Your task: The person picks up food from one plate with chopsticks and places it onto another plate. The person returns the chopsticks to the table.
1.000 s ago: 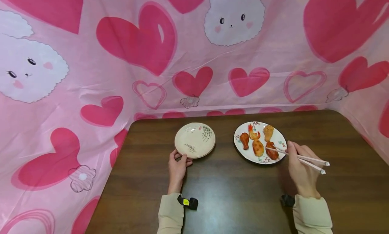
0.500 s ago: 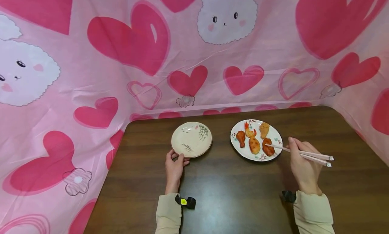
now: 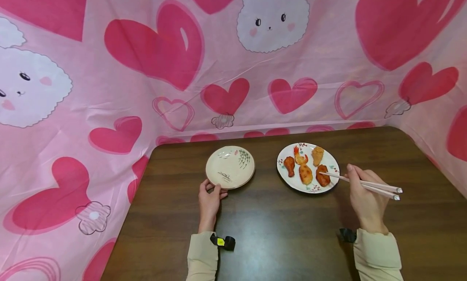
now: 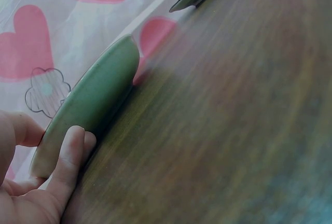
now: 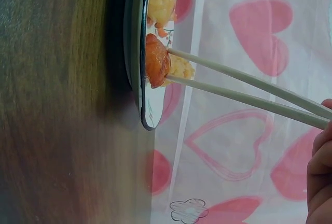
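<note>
In the head view my left hand [image 3: 209, 202] holds the near rim of a cream plate [image 3: 226, 163] with a green plant pattern. The left wrist view shows thumb and fingers round the edge of this plate [image 4: 98, 89]. My right hand [image 3: 367, 200] grips a pair of pale chopsticks [image 3: 381, 186] with shiny ends. Their tips meet a glazed reddish-brown chicken piece [image 3: 322, 179] lying on a white flowered plate [image 3: 286, 183]. Seen from the right wrist, the chopsticks [image 5: 233, 74] touch the upper side of the chicken piece [image 5: 156, 62], slightly apart.
Also on the white plate lie a drumstick [image 3: 289, 166], a shrimp [image 3: 301, 157], a golden oval piece [image 3: 305, 174] and a fried piece [image 3: 317, 156]. A pink heart-printed cloth [image 3: 219, 62] hangs behind the brown wooden table [image 3: 277, 232].
The chopsticks have turned slightly and appear closer together at the chicken piece. My left hand keeps its hold on the cream plate. The whole head view has shifted a little.
</note>
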Demonstrator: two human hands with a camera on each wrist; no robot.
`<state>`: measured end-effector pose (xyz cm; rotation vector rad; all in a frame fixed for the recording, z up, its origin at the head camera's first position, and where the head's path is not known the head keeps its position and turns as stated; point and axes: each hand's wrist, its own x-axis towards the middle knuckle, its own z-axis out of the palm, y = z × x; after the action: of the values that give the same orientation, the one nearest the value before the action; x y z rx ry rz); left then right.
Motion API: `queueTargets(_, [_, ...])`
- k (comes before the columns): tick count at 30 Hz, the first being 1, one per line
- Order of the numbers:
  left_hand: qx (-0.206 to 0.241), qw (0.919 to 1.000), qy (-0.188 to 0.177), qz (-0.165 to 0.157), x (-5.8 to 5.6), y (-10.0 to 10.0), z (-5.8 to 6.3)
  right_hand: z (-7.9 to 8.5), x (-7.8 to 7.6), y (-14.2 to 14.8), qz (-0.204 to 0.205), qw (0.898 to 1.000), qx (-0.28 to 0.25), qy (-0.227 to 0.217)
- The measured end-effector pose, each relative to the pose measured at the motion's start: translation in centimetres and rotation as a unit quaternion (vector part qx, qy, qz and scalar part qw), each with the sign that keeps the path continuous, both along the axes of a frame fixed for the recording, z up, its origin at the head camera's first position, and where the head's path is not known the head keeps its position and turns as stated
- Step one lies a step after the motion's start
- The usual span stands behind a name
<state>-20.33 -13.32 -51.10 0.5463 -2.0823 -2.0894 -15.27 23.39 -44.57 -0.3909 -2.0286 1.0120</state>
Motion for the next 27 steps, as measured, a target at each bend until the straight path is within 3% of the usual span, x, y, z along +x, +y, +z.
queueTargets(13, [0.001, 1.0, 0.005, 0.003, 0.0, -0.1, -0.2, -0.1, -0.1, 0.1, 0.006, 1.0, 0.001, 0.017])
queueTargets(17, [0.0, 1.0, 0.004, 0.004, 0.1, -0.1, -0.3, 0.5, 0.0, -0.2, 0.041, 0.992, -0.07, 0.101])
queueTargets(22, [-0.002, 1.0, 0.001, 0.004, 0.0, -0.1, -0.2, 1.6, 0.2, -0.6, 0.073, 0.962, -0.14, 0.225])
queueTargets(24, [-0.002, 1.0, -0.001, 0.004, -0.1, -0.1, -0.2, 1.9, 0.3, -0.8, 0.076, 0.957, -0.138, 0.245])
queueTargets(27, [-0.003, 1.0, -0.005, 0.002, -0.1, 0.0, -0.1, 2.4, 0.5, -1.1, 0.077, 0.959, -0.123, 0.244])
